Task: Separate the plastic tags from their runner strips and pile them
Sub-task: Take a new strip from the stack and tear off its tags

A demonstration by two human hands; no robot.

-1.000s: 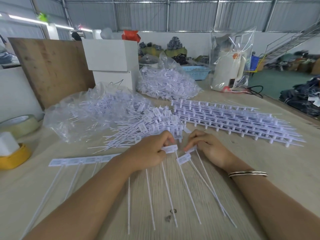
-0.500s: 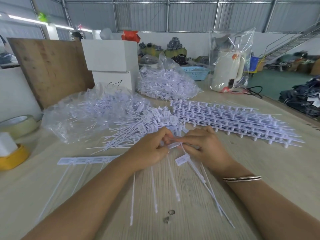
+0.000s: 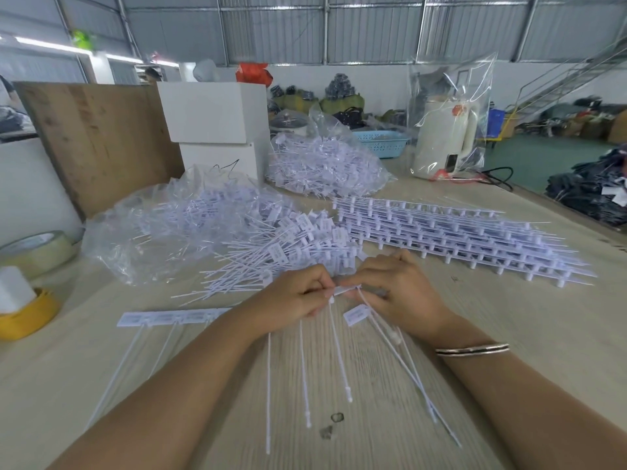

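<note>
Centrally, hands (image 3: 346, 293) amid tag heaps (image 3: 281, 245)

Both hands (image 3: 342, 293) on tag strip (image 3: 342, 290)

White plastic tags (image 3: 354, 315) on matt wood-grain table (image 3: 509, 317).

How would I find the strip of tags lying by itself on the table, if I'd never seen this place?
Start at the yellow tape roll on the table's left edge and look right, toward the left hand. The lone strip lies flat there, thin tails pointing toward the viewer. Unlike the loose pile and stacked strips beyond, it lies singly.
</note>
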